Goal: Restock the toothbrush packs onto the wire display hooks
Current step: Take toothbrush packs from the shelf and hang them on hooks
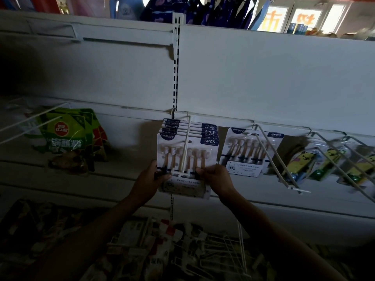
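Several white toothbrush packs (187, 151) with dark blue "6PCS" labels hang stacked on a white wire hook (185, 147) in the middle of the display. My left hand (149, 179) grips the stack's lower left edge, thumb on the front. My right hand (216, 179) grips the lower right edge, thumb on the front pack. To the right, more of the same packs (243, 151) hang on a second wire hook (274, 159).
Yellow bear-print toothbrush packs (304, 165) hang on hooks further right. Green snack bags (69, 136) hang at the left under bare wire hooks (30, 120). A wire basket (223, 250) of mixed goods sits below. A slotted upright (176, 63) runs up the white back panel.
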